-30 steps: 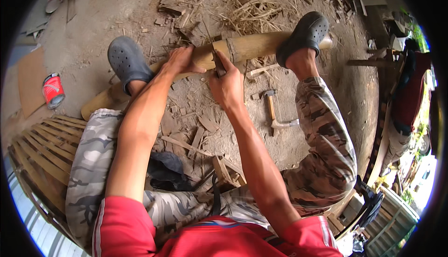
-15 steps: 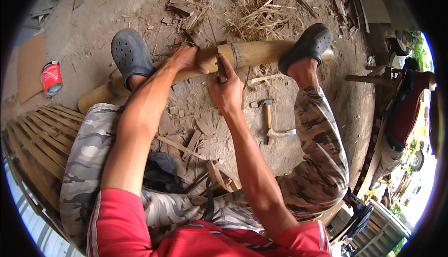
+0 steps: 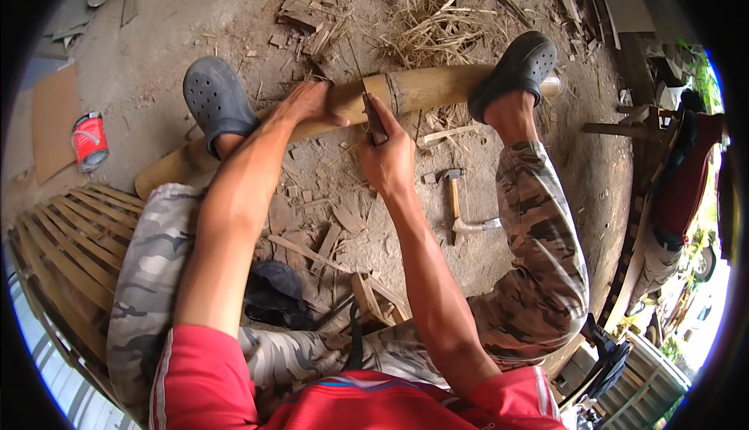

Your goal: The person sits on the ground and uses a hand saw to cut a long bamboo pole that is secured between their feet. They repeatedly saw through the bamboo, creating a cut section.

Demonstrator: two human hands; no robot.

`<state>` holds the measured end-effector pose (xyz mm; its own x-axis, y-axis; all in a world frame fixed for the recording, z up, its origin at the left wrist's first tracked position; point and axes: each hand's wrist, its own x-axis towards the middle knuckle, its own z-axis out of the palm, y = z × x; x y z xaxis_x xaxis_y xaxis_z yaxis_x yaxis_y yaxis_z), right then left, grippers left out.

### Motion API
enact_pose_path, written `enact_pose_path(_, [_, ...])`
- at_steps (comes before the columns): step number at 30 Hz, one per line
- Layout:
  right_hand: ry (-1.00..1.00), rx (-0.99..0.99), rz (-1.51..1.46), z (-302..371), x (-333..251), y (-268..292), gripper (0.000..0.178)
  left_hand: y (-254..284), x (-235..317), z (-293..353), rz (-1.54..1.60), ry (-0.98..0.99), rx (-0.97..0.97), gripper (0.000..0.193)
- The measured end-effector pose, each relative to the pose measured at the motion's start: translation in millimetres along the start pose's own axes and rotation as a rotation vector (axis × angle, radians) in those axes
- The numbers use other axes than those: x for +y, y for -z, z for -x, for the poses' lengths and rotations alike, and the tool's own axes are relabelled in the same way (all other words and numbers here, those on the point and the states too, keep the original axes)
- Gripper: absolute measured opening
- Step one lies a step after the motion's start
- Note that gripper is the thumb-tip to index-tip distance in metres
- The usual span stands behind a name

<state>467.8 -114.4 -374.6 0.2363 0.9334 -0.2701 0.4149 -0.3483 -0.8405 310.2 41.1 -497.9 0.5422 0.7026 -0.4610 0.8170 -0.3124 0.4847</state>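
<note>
A thick bamboo pole (image 3: 437,89) lies crosswise on the ground in front of me. My left hand (image 3: 307,104) grips it from above, left of the middle, its thumb on the near side. My right hand (image 3: 390,153) is closed around the wooden handle of a saw (image 3: 377,124). The thin blade, seen almost edge-on, crosses the bamboo just left of a node ring and reaches past the far side. How deep it sits cannot be made out. My feet, in dark clogs (image 3: 221,102), press on the pole to either side of my hands.
A hammer (image 3: 454,194) lies on the dirt floor between my legs, with wood scraps and a black bag (image 3: 275,293) nearby. Beyond the pole is a heap of shavings (image 3: 441,30). A red can (image 3: 90,141) and a slatted bamboo piece (image 3: 70,235) are at left. Another person (image 3: 683,188) is at far right.
My right hand has drawn slightly toward me and to the right with the saw. My left hand stays on the bamboo pole, and the whole view has shifted a little.
</note>
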Motion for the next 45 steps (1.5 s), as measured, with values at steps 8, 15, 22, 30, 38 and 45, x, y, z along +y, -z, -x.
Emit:
enact_pose_path(8, [0.117, -0.024, 0.048, 181, 10, 45, 0.077, -9, -27, -3, 0.021, 0.061, -0.05, 0.112])
enact_pose_path(15, [-0.055, 0.042, 0.023, -6, -5, -2, 0.058, -11, -9, -13, -0.031, -0.019, -0.023, 0.093])
enact_pose_path(22, [0.003, -0.084, -0.06, 172, -17, 53, 0.075, -13, -38, 2, 0.042, -0.028, 0.078, 0.105])
enact_pose_path(30, [-0.084, -0.02, 0.039, -15, -5, 0, 0.059, -10, -4, -5, -0.006, -0.075, 0.086, 0.088])
enact_pose_path(38, [0.159, -0.018, 0.158, 135, -21, 42, 0.058, -8, -22, 14, 0.004, 0.071, 0.051, 0.103])
enact_pose_path(45, [0.05, 0.022, 0.147, 17, -6, 5, 0.054, -16, -9, 3, -0.025, -0.015, 0.035, 0.106])
